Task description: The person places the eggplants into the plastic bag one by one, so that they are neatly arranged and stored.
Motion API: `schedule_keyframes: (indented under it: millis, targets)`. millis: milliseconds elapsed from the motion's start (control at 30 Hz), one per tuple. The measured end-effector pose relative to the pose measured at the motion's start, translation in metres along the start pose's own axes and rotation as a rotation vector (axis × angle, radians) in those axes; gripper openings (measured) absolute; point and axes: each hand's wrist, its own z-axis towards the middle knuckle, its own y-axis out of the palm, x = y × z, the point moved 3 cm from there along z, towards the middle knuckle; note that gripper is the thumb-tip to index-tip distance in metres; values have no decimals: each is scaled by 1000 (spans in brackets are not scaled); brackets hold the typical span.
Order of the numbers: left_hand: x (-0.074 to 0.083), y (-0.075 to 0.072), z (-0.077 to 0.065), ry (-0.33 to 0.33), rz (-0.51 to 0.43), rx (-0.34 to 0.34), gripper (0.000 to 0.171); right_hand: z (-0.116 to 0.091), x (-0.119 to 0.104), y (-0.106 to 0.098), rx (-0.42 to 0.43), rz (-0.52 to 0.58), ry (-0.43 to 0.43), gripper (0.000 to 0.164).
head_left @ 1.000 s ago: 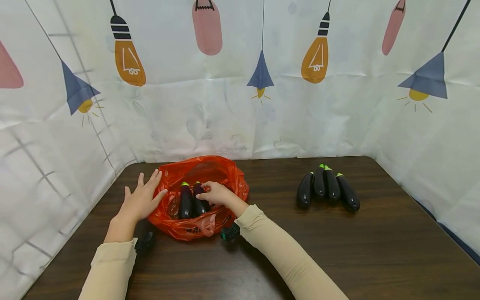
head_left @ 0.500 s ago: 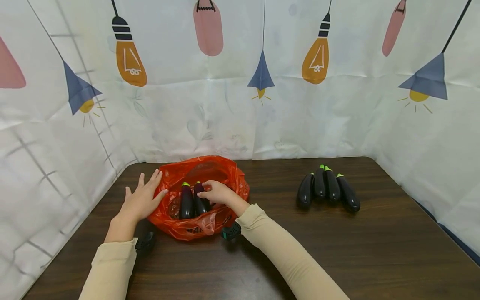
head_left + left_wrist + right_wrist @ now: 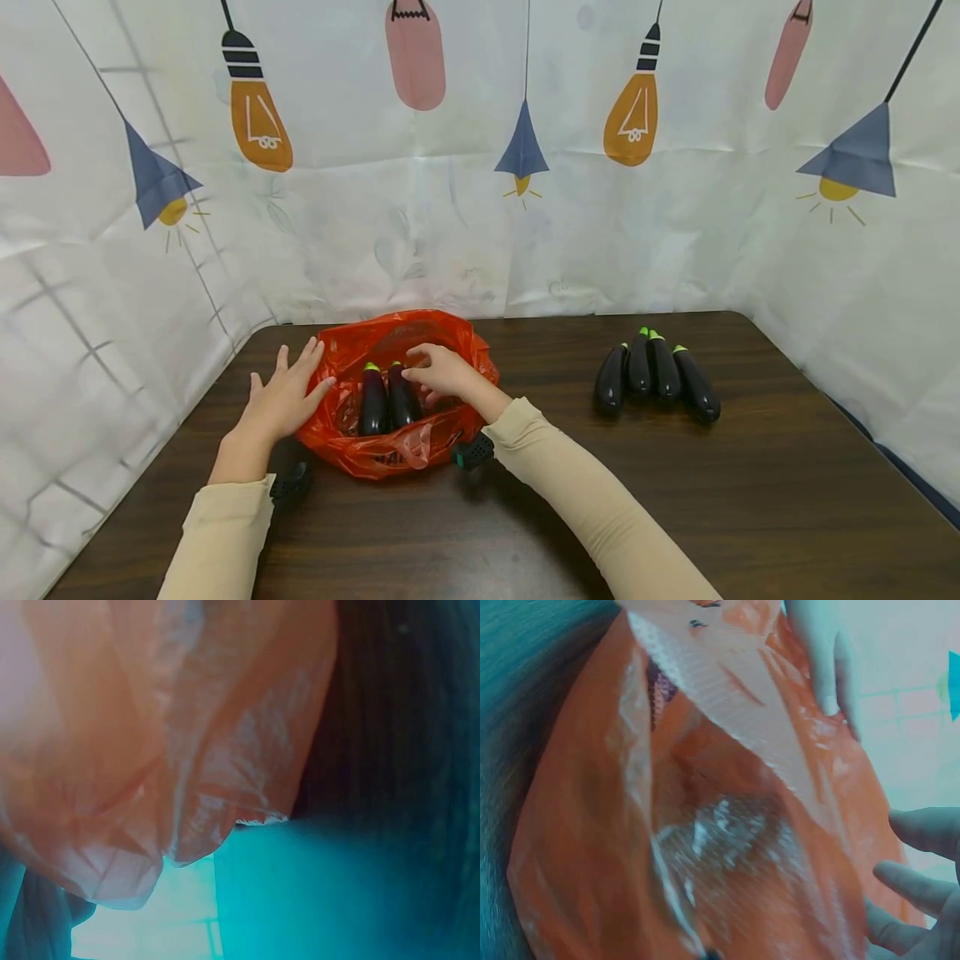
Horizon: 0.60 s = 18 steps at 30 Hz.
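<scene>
A red plastic bag (image 3: 352, 458) lies with its mouth wide on the table's left half. Inside it, two dark eggplants rest side by side, the left eggplant (image 3: 373, 404) and the right eggplant (image 3: 405, 404), green stem ends pointing away. My left hand (image 3: 281, 400) touches the bag's left rim with spread fingers. Above the bag's right side hovers my right hand (image 3: 444, 372), fingers loosely bent, nothing in its grasp, close beside the right eggplant. Wrinkled bag film (image 3: 150, 735) fills much of the left wrist view. The right wrist view shows relaxed right fingers (image 3: 915, 889) beside the bag.
Several more eggplants (image 3: 663, 375) lie in a row at the back right of the dark wooden table (image 3: 750, 500). A white curtain (image 3: 450, 242) printed with lamps hangs behind the table and along its sides.
My right hand has let go of the right eggplant and drawn slightly up and to the right. My left hand and the eggplants have stayed in place.
</scene>
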Motion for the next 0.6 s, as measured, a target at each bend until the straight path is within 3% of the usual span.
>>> schedule_keyframes:
  millis: [600]
  targets:
    - [3, 0, 0, 3, -7, 1, 78, -34, -13, -33, -30, 38, -190, 35]
